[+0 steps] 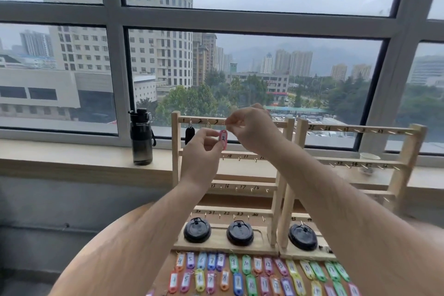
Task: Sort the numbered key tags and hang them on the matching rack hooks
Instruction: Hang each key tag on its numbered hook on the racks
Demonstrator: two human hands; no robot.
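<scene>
pink tag [223, 139], marked 2, is up in the air in front of the left rack [176, 151], just under its top rail [199, 120]. It hangs roughly upright with the number facing the camera. left hand [203, 145] pinches the tag body, thumb and fingers clamped on its lower half. right hand [249, 127] has its fingertips pinched together right at the tag's top end, against the rail. The ring is too small to make out, and I can't tell whether it's on a hook. The rail has handwritten numbers 1, 2 and on. A black tag [189, 134] hangs under the 1, just left of the pink one. The lower rails carry small hooks and higher numbers. right rack [406, 151] stands touching the left one. Three black lids [197, 230] sit on the rack bases, two on the left and one on the right. Loose coloured tags [246, 264] lie in two numbered rows in front of the bases. A dark bottle [141, 138] and a paper cup [370, 157] stand on the sill [72, 151].
</scene>
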